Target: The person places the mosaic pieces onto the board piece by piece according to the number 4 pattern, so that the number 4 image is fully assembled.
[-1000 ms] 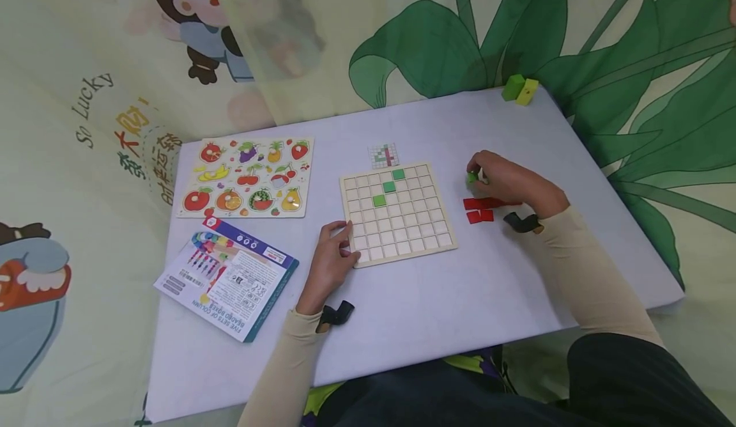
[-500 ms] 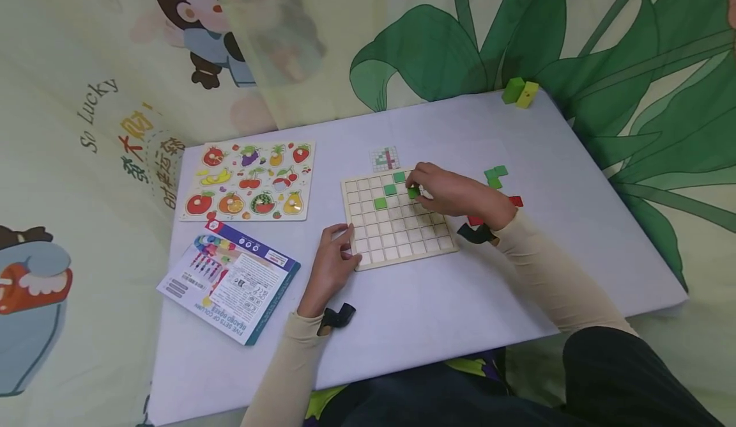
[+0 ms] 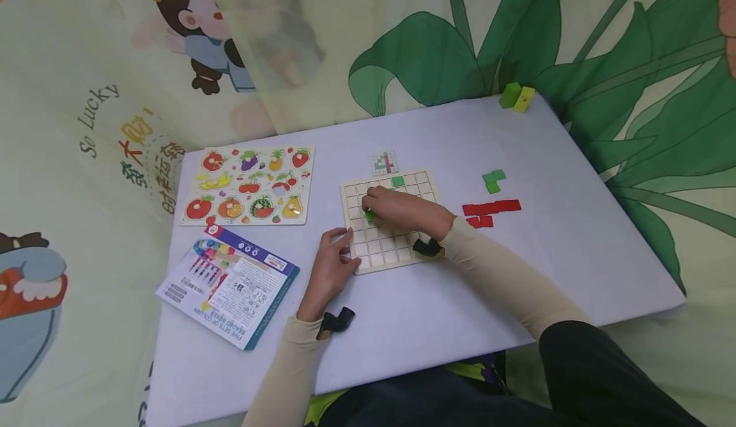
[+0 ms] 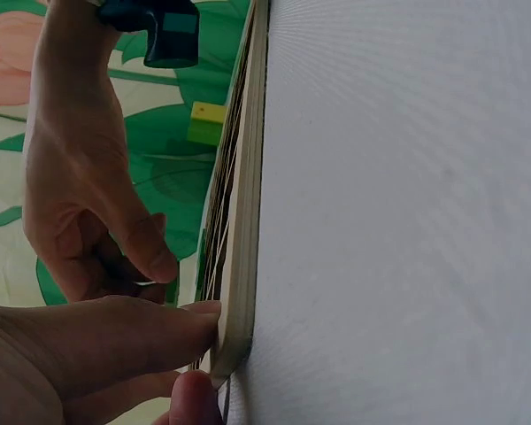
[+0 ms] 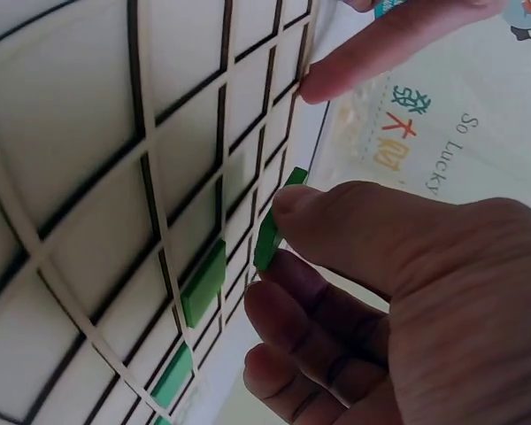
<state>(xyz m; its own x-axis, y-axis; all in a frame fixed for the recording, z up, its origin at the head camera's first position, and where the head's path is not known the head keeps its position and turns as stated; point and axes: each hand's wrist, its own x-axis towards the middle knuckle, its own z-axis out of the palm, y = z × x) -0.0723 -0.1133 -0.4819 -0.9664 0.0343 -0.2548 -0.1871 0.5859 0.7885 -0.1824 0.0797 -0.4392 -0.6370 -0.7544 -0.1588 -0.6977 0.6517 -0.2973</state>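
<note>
In the head view, a wooden grid board (image 3: pixel 397 261) of small white squares lies on the table. My right hand (image 3: pixel 405 211) is over its left part and pinches a small green square tile (image 5: pixel 270 232) between thumb and fingers, tilted on edge at the grid. Two green tiles, a nearer one (image 5: pixel 203 283) and a bluish one (image 5: pixel 171 376), sit in squares in the right wrist view. In the head view, one green tile (image 3: pixel 398 181) shows near the far edge; my right hand hides others. My left hand (image 3: pixel 329 270) touches the board's near left corner with index finger and thumb.
Loose green tiles (image 3: pixel 491 187) and red tiles (image 3: pixel 491 208) lie right of the board. A small grid pattern card (image 3: pixel 383 163) is behind it. Left stand a fruit puzzle board (image 3: pixel 247 184) and a printed box (image 3: pixel 230 280). Green and yellow blocks (image 3: pixel 524 99) sit at the far right corner.
My right hand has gone from the loose green tiles leftward across the board, carrying one green tile to the left part of the grid. The left hand has stayed at the corner.
</note>
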